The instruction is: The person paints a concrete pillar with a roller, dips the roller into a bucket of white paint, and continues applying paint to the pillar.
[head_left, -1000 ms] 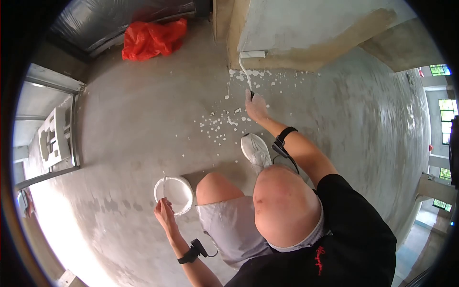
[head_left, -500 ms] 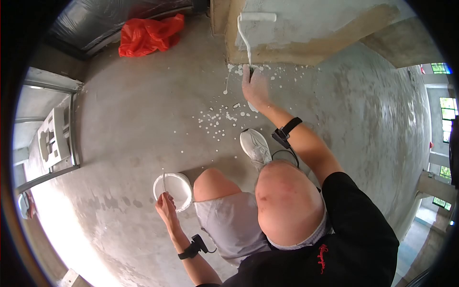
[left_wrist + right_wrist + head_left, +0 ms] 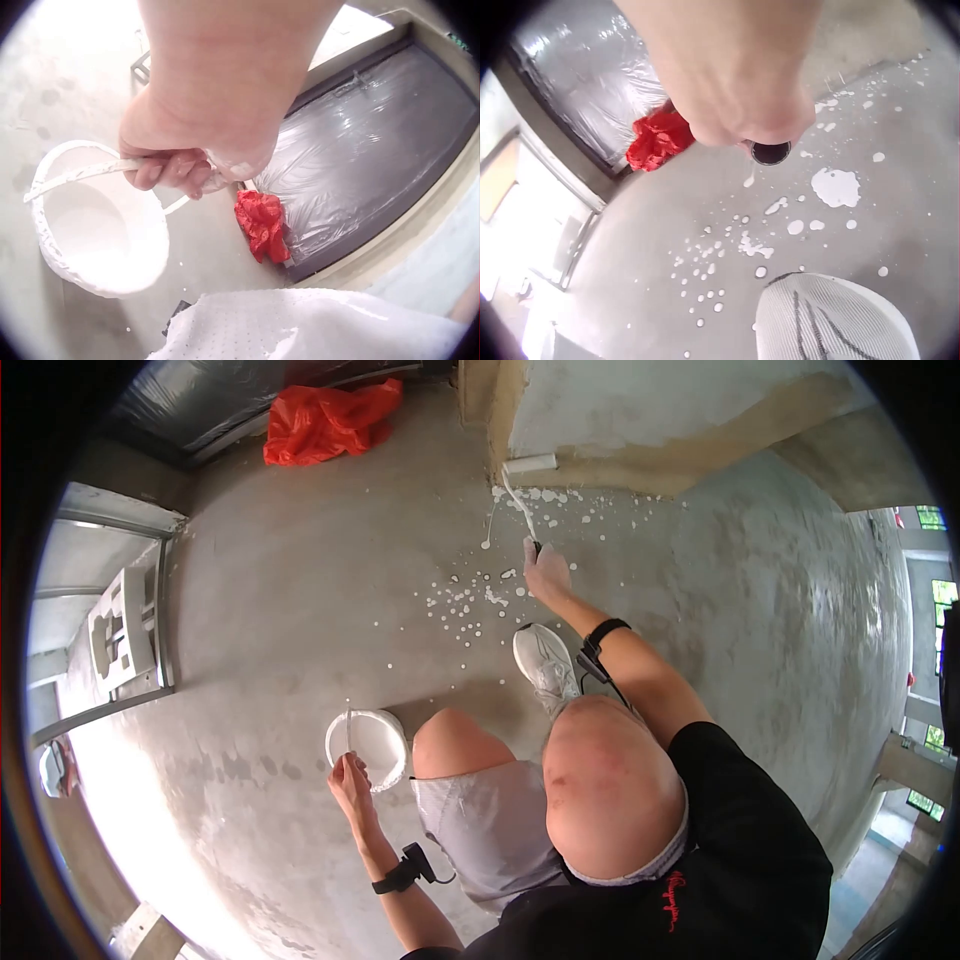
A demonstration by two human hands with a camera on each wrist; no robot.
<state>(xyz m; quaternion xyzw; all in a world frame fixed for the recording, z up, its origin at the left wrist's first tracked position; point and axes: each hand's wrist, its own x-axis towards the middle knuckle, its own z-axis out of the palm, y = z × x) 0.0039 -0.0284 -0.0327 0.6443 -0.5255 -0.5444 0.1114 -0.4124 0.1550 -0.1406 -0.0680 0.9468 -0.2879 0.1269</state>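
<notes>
My right hand point(image 3: 547, 572) grips the black handle of a paint roller point(image 3: 530, 464). The white roller sleeve lies low against the wall, close to where it meets the floor. In the right wrist view the dark handle end point(image 3: 771, 153) pokes out under the palm, while the sleeve is hidden. My left hand point(image 3: 350, 788) has its fingers curled round the white, paint-smeared handle point(image 3: 81, 174) of a bucket. The white bucket point(image 3: 402, 748) stands beside my left knee, with thick white paint on its rim and white paint inside.
White paint spots point(image 3: 468, 605) are spattered over the grey floor between my shoe point(image 3: 542, 660) and the wall point(image 3: 620, 420). A red plastic bag point(image 3: 330, 425) lies at the far left, against a plastic-covered panel point(image 3: 240, 400). A white moulded frame point(image 3: 122, 630) stands at the left.
My right hand pushed the roller up the wall, then drew it back down near the wall's foot. My left hand stays on the bucket handle.
</notes>
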